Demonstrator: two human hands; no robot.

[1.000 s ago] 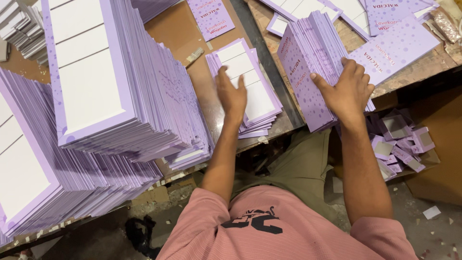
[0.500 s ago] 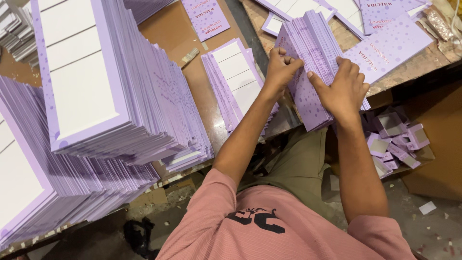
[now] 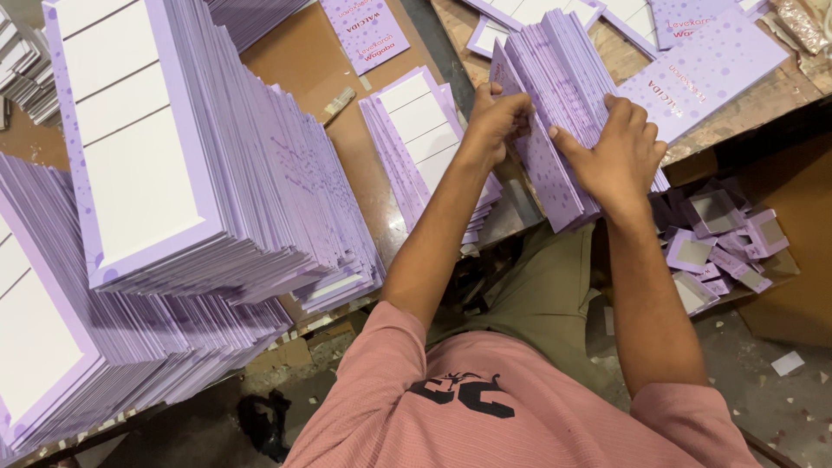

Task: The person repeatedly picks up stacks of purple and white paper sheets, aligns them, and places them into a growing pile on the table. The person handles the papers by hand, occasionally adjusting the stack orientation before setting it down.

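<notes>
Head view: my left hand (image 3: 498,117) and right hand (image 3: 617,154) clasp an upright bundle of lilac cards (image 3: 555,104) from both sides, fingers curled and pressed against it, at the brown table's (image 3: 295,61) near edge. A flat lilac stack (image 3: 425,139) lies just left; tall stacks (image 3: 191,156) farther left.

Brown table (image 3: 299,65): purple card stacks (image 3: 208,173), loose cards (image 3: 364,30), probably brush (image 3: 339,102).
</notes>
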